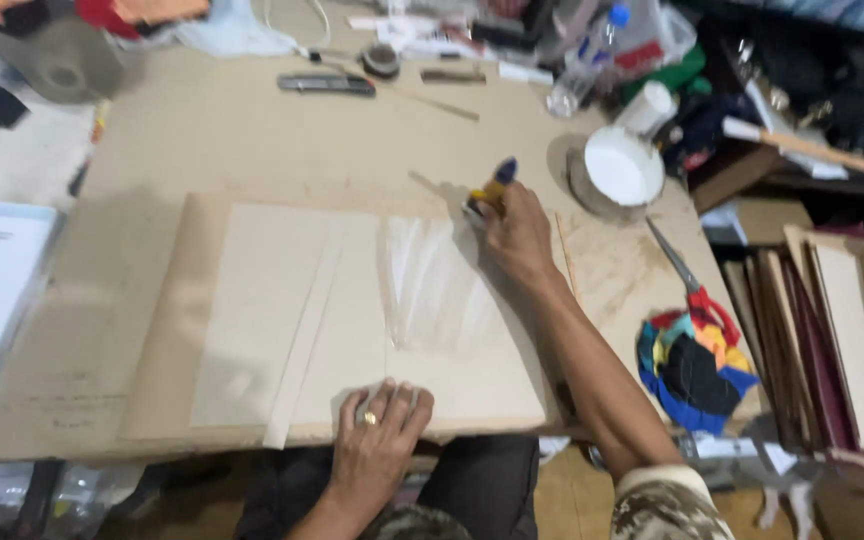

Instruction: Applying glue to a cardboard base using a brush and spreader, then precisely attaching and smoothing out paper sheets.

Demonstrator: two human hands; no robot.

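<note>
My right hand point(517, 235) grips a brush with a yellow and blue handle point(493, 186), its tip on the far edge of a tan board point(352, 320). Pale wet streaks of glue point(432, 280) spread across the board below the brush. My left hand point(380, 432), with a ring on one finger, presses flat on the board's near edge. A narrow cardboard strip point(307, 335) lies slanted across the board, left of the glue.
A white bowl of glue point(622, 165) sits beyond my right hand. Red-handled scissors point(692, 285) and a pile of coloured fabric scraps point(690, 368) lie at right. Stacked boards point(832, 340) stand far right. A utility knife point(327, 85), tape roll point(381, 60) and plastic bottle point(584, 62) lie at the back.
</note>
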